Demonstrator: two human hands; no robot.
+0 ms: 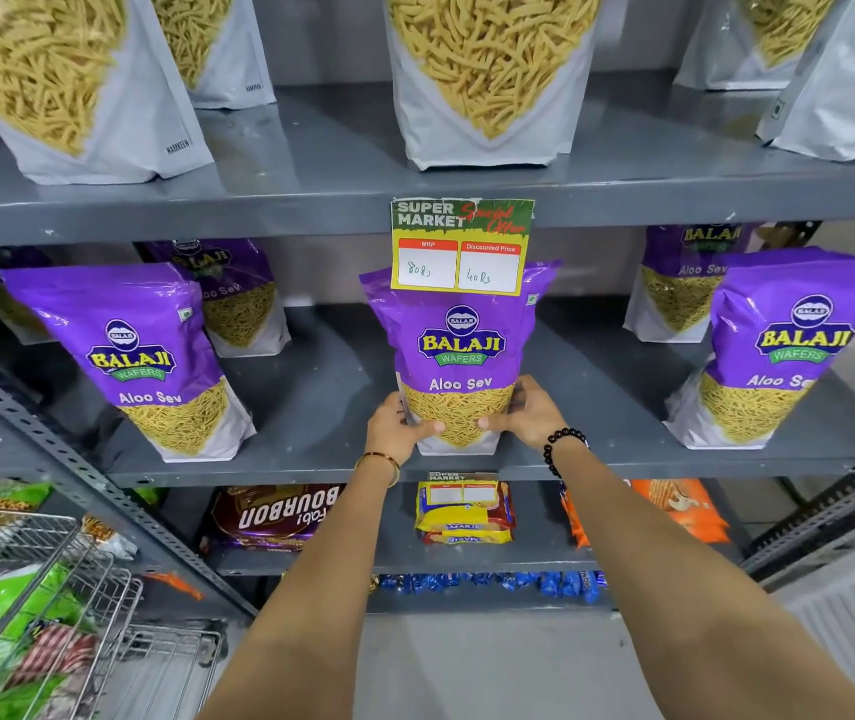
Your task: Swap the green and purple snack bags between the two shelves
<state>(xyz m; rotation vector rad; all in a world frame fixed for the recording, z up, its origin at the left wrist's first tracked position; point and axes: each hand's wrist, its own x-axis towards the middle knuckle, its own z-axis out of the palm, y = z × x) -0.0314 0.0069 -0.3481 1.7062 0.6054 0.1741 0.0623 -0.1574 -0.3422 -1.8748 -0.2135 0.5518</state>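
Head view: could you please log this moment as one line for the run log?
stage: gripping | object: middle purple Balaji Aloo Sev bag | left hand: on lower left side | right hand: on lower right side | bag: upright on middle shelf

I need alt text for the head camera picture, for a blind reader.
Both hands, left and right, grip the bottom of a purple Aloo Sev bag standing upright on a grey middle shelf. A price tag hangs above it.

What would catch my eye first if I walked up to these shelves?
Probably the glossy purple Aloo Sev snack bag at the middle shelf's centre, gripped at its base by the left hand and the right hand. Just above, a yellow-and-green paper price tag hangs from the grey metal shelf edge.
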